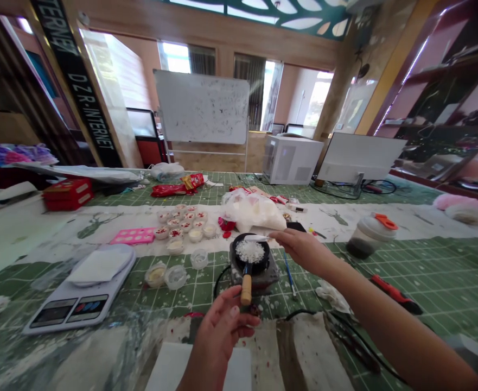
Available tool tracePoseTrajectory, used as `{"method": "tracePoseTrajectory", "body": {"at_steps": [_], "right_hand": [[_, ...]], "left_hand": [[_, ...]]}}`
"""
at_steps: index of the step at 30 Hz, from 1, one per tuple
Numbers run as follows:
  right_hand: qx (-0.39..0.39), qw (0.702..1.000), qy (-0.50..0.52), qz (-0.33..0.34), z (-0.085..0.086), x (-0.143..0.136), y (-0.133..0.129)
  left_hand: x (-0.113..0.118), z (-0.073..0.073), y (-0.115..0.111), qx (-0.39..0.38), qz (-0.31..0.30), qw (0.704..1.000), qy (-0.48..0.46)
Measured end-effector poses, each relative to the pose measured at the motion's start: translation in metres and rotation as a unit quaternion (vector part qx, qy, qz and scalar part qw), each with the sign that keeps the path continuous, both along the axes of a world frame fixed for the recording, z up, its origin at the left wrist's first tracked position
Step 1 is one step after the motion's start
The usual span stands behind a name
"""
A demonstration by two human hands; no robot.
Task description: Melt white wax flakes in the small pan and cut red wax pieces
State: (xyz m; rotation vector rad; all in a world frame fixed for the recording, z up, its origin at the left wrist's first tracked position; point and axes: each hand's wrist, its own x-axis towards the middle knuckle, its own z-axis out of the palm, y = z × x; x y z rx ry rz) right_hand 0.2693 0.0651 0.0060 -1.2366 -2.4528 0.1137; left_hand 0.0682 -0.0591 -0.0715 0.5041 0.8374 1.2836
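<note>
A small black pan (265,257) with a wooden handle (246,288) sits on a compact dark hot plate (272,274), its wire trailing left. White flakes (249,251) are heaped in the pan. Above its far rim, my right hand (298,248) is closed on the end of a white spoon-like utensil (256,238), which lies nearly level. My left hand (222,325) is beside the end of the wooden handle, fingers curved and apart; whether a fingertip touches the handle I cannot tell. A bulging white plastic bag (255,210) lies just behind the pan.
Several small cups with pale filling (187,224) stand left of the bag, near a pink mold (133,236). A kitchen scale (84,296) is at left. On the right are a jar with an orange spout (367,239), a red-handled tool (395,295) and a crumpled tissue (333,296).
</note>
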Motion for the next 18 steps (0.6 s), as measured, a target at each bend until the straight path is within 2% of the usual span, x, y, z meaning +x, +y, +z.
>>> {"method": "tracePoseTrajectory", "body": {"at_steps": [4, 6, 8, 11, 14, 18], "right_hand": [[0.016, 1.0, -0.017, 0.002, -0.002, 0.001, 0.003], [0.006, 0.999, 0.005, -0.036, 0.001, 0.001, 0.009], [0.011, 0.994, 0.027, -0.101, 0.006, 0.0, 0.019], [0.032, 0.985, 0.034, -0.166, 0.014, -0.007, 0.046], [0.013, 0.981, 0.014, -0.191, 0.018, -0.024, 0.082], [-0.039, 0.978, -0.002, -0.207, 0.015, -0.054, 0.123]], "left_hand": [[-0.001, 0.001, -0.001, -0.004, -0.001, 1.0, 0.0], [-0.001, 0.001, -0.001, -0.002, -0.003, 1.0, -0.004], [-0.001, 0.0, -0.002, -0.001, -0.005, 1.0, -0.008], [-0.001, -0.004, -0.002, 0.001, -0.017, 1.0, -0.019], [0.0, -0.008, -0.002, 0.002, -0.042, 0.998, -0.039], [0.001, -0.014, -0.003, 0.02, -0.072, 0.995, -0.06]]}}
